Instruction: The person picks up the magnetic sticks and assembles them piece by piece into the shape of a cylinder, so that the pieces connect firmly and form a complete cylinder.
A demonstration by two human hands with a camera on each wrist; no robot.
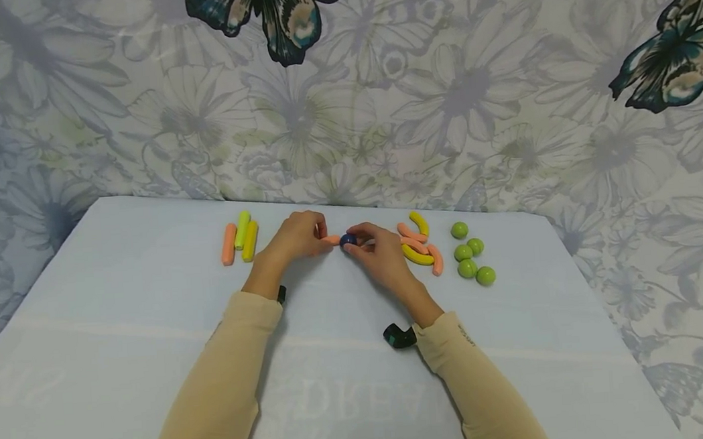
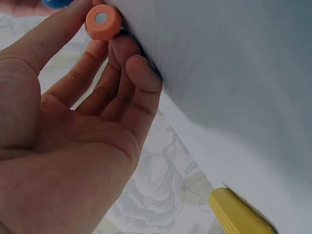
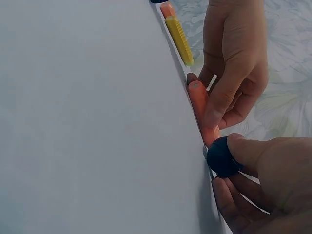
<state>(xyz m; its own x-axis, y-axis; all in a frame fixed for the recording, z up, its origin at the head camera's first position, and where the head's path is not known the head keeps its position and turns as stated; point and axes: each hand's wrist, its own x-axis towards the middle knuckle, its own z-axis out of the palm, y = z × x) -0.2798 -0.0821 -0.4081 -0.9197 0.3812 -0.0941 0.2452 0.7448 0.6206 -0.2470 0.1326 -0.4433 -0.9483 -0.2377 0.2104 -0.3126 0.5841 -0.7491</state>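
Note:
My left hand [image 1: 297, 237] pinches an orange rod [image 3: 198, 100] between thumb and fingers, low over the white table. In the left wrist view the rod's end [image 2: 103, 23] shows a round silvery disc at its centre. A dark blue ball [image 3: 223, 157] is pinched by the thumb and fingers of my right hand [image 1: 384, 254]. The rod's far end meets the ball in the right wrist view, and both hands are close together near the table's back edge.
Left of the hands lie an orange stick [image 1: 229, 244], a lime stick [image 1: 243, 230] and a yellow stick [image 1: 250, 241]. To the right are several curved yellow [image 1: 417, 255] and orange pieces [image 1: 437, 260], then several green balls [image 1: 464, 253]. Patterned fabric [image 1: 322, 127] hangs behind the table.

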